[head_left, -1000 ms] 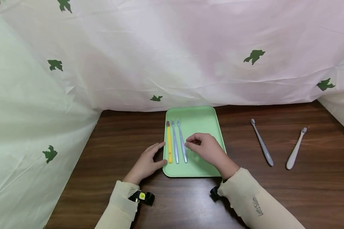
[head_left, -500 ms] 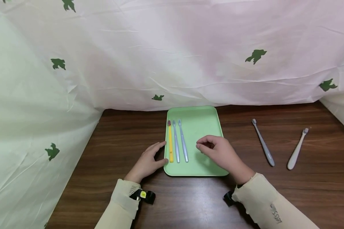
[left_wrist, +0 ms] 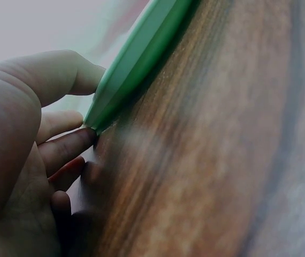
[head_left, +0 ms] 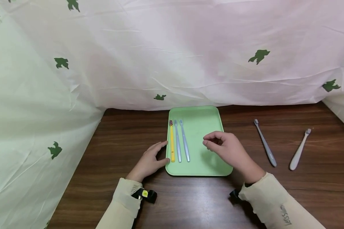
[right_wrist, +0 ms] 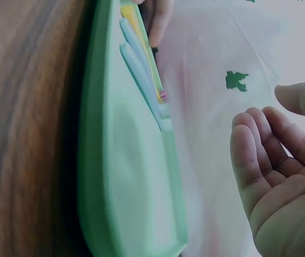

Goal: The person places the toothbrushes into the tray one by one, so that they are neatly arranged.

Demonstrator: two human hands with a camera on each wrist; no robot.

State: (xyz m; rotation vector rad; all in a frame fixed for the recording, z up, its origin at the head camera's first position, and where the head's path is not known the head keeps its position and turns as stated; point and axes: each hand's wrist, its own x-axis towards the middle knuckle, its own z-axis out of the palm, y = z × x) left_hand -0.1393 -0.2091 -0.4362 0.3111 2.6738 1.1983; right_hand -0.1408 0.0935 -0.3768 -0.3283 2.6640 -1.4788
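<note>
A light green tray (head_left: 202, 119) lies on the table with three toothbrushes side by side along its left half. Leftmost is a yellow toothbrush (head_left: 172, 143), then a blue-grey toothbrush (head_left: 178, 143) and a second blue-grey toothbrush (head_left: 185, 143). My left hand (head_left: 149, 163) touches the tray's left edge, thumb and fingertips on the rim; the left wrist view shows the thumb (left_wrist: 61, 75) against it. Above the right part of the tray hovers my right hand (head_left: 232, 152), fingers loosely bent, nothing held. In the right wrist view its fingers (right_wrist: 244, 147) are apart from everything.
To the right of the tray, a grey toothbrush (head_left: 265, 143) and a whitish toothbrush (head_left: 300, 149) lie on the dark wooden table (head_left: 126, 133). A pale cloth (head_left: 189, 47) with green bird shapes hangs behind and at the left.
My right hand has drawn back rightward from beside the second blue-grey toothbrush. The left hand stays at the tray's edge, and the toothbrushes keep their places.
</note>
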